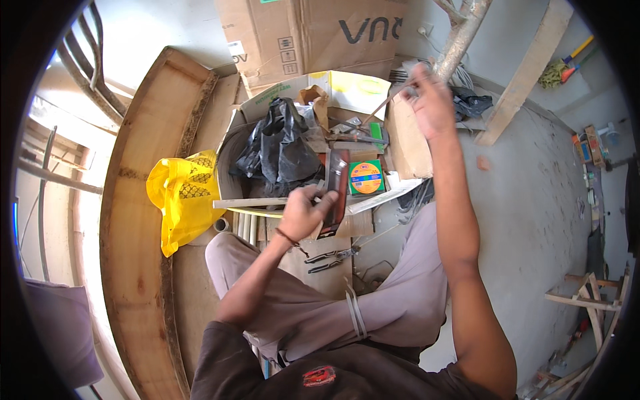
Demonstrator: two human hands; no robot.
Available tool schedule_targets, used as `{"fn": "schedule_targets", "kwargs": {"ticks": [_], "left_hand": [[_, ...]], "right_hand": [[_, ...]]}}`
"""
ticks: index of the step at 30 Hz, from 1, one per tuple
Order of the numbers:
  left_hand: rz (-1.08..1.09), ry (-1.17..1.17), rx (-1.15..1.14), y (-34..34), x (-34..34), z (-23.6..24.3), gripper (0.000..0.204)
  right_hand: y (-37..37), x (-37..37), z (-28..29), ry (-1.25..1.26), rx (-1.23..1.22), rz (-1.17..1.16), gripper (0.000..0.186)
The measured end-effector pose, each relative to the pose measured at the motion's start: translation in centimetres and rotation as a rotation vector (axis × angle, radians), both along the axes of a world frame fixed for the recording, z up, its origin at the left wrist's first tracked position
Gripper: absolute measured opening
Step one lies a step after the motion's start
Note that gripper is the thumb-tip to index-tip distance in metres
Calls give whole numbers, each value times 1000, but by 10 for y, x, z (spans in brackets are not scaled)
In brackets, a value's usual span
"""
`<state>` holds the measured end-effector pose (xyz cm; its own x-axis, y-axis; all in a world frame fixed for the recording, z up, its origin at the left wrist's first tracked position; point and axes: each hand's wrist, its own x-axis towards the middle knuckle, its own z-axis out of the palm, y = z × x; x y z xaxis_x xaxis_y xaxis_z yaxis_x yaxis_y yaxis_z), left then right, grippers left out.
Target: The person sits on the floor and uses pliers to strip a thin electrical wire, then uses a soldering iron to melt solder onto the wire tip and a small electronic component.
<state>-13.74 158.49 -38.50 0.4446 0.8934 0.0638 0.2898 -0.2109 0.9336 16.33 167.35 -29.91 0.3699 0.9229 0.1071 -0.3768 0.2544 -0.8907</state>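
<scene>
Grey floor (513, 227) flanks an open carton (357, 92); left fingers (326, 201) pinch a reddish packet (339, 177), right fingers (422, 77) blurred, grip unclear.

Yellow bag (181, 203) beside long wooden panel (137, 227), left. Large brown carton (310, 47) upright at back, before pale wall (160, 30). Log (463, 43) and plank (527, 73) slanting, upper right; black plastic (472, 105) between lower ends. Green brush (552, 75), far right. Pliers (325, 255) on brown board (339, 277), handles apart. Wooden stand (580, 302), right edge. Purple cloth (63, 327), lower left.

Left hand (305, 215), centre: grips 1 flat dark-red object (340, 177). Right hand (432, 110), upper right: near carton (408, 137).
</scene>
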Motion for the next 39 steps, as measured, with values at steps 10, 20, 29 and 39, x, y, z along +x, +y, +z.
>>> {"fn": "schedule_targets", "kwargs": {"ticks": [10, 20, 29, 39], "left_hand": [[358, -550, -709, 60, -30, -1, 32], [353, -676, -705, 57, -49, 2, 37], [199, -750, -799, 44, -49, 18, 31], [279, -917, -670, 51, -60, 16, 17]], "right_hand": [[-23, 1, -33, -501, -292, 173, 39], [-13, 53, -60, -1194, -254, -15, 39], [-3, 62, -96, -1158, -267, -141, 30], [2, 49, -113, -1078, -132, -44, 24]]}}
